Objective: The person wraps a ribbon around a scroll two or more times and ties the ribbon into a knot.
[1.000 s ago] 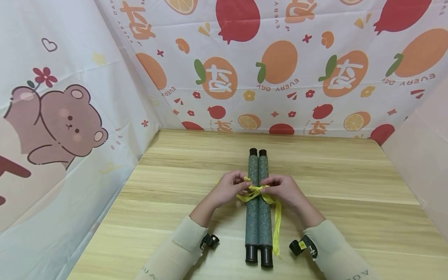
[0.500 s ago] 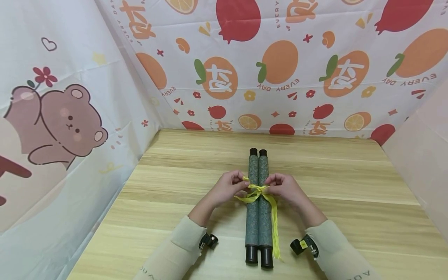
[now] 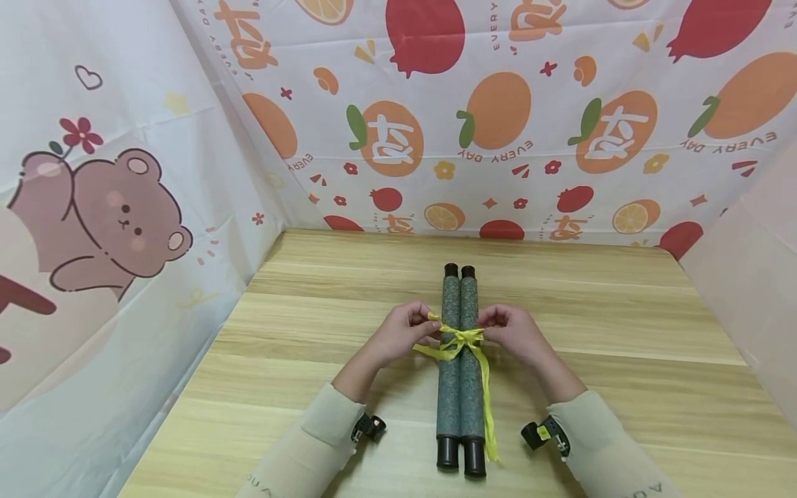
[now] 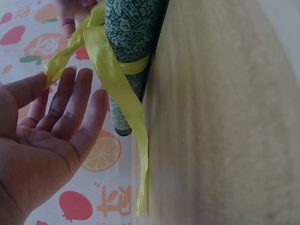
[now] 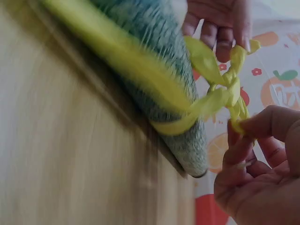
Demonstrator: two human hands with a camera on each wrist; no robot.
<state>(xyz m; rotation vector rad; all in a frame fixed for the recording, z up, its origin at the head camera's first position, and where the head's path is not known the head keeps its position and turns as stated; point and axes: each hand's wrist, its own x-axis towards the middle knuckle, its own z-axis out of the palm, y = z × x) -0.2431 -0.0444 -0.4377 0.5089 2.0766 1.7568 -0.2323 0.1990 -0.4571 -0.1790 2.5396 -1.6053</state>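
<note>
A scroll (image 3: 450, 394) with two green patterned rolls and dark knobs at the ends lies lengthwise on the table. Round its middle runs a yellow ribbon (image 3: 462, 339), knotted on top with loops and loose tails. My left hand (image 3: 405, 333) pinches one part of the ribbon between thumb and forefinger, the other fingers spread in the left wrist view. From the other side my right hand (image 3: 512, 328) pinches a ribbon loop with thumb and finger. In the right wrist view the knot (image 5: 230, 89) sits between both hands. One tail hangs to each side.
The wooden table (image 3: 623, 360) stretches out around the scroll. Behind it hangs a white cloth (image 3: 548, 194) printed with fruit, and at the left another cloth (image 3: 230, 173) with a bear. A small wrist camera (image 3: 369, 427) sits on each sleeve.
Both hands have drawn slightly apart, the right one further right and the left a little left. The ribbon between them is pulled wider, and the bow loops show more clearly.
</note>
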